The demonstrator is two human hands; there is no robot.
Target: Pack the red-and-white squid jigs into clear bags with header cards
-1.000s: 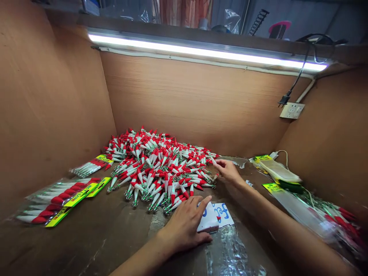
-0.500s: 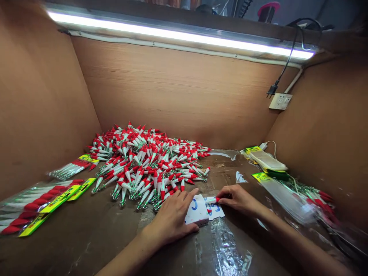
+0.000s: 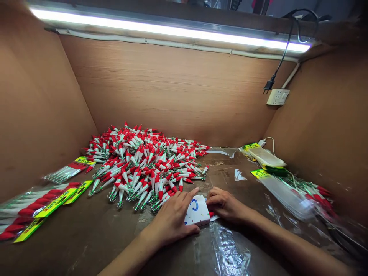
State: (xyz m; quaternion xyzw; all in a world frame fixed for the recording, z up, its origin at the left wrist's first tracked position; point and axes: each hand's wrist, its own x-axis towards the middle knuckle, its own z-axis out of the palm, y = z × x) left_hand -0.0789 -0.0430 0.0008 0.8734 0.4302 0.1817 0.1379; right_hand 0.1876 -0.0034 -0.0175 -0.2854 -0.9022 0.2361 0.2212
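My left hand is closed round a small white box with blue lettering, its thumb along the near edge and its fingers over the far side. The box lies flat on the table. At its right end, my right hand has its fingers curled in, pinching a red and white squid jig. Only a red part of a jig shows below the fingers, beside a bit of the white flap. A large heap of red and white squid jigs lies just beyond my left hand.
Packed jigs in clear bags with yellow headers lie at the left. Clear bags, bagged jigs and a white device with a cable lie at the right. Brown walls enclose the table; a plug hangs near the socket.
My right hand has moved left and in against the box's right end, covering most of the lettered flap. The left hand keeps its hold on the box. The camera view has shifted slightly.
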